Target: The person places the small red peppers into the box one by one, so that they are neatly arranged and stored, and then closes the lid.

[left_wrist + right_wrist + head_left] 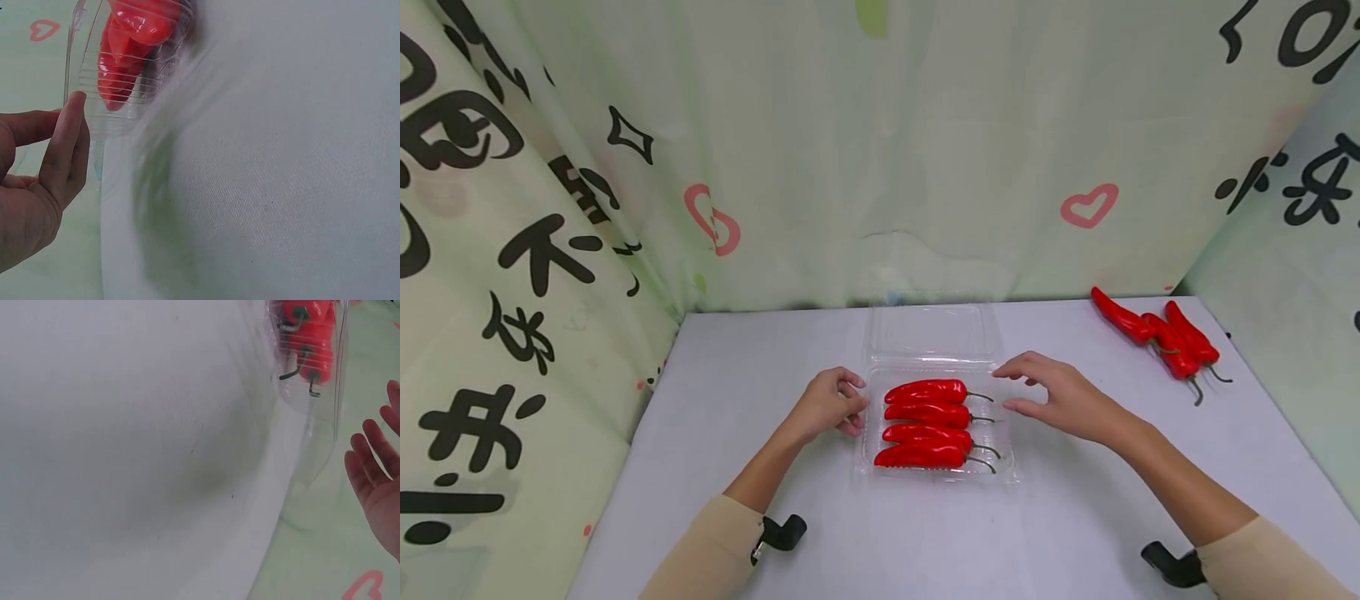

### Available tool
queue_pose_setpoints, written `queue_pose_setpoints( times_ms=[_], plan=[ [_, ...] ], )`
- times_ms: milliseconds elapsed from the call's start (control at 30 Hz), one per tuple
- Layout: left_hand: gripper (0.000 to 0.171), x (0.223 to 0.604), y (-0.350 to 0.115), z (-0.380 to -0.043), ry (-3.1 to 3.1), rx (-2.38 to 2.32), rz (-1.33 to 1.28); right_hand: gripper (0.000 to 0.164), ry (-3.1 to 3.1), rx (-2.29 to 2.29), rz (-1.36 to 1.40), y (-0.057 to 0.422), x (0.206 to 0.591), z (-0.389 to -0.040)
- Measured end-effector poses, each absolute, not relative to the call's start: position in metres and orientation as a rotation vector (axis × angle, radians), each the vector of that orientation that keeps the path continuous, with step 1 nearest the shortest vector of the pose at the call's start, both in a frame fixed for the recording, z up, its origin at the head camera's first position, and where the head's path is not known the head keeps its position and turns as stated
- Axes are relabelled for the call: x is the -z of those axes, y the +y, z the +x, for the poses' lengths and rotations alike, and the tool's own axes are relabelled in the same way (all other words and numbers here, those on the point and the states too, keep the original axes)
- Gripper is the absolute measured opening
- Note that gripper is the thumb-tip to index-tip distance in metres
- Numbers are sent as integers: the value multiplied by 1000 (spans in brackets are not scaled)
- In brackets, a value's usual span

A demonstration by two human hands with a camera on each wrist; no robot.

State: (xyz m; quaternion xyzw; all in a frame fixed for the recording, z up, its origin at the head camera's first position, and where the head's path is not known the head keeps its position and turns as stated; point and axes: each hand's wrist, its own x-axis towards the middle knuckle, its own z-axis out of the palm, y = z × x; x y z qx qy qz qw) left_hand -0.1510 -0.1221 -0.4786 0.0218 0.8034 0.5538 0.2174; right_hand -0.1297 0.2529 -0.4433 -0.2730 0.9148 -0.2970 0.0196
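Note:
A clear plastic clamshell box lies on the table, its lid laid back behind it. Several red chili peppers are lined up in the base, green stems toward the right. At the box's left side is my left hand, fingers loosely bent, fingertips right by the rim. Seen from the left wrist, a fingertip overlaps the box edge. Across the box, my right hand stays near the upper right corner with fingers spread from the thumb and nothing between them.
Several more red peppers lie together at the back right of the white table. A pale green curtain with printed letters and hearts hangs behind and on both sides. Black wrist mounts sit on both forearms.

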Motion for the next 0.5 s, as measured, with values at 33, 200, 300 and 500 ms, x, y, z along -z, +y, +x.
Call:
queue_pose_setpoints(
  times_ms=[33,200,300,500],
  plan=[
    [31,478,-122,-151,2221,-1536,54,46,2853,916,-826,256,443,-131],
    [31,475,-121,-150,2214,-1540,40,47,2909,879,-715,272,441,-137],
    [31,475,-121,-149,2223,-1532,40,48,2936,872,-673,283,440,-141],
    [31,475,-121,-150,2226,-1529,45,50,2948,889,-600,302,439,-147]
  ],
)
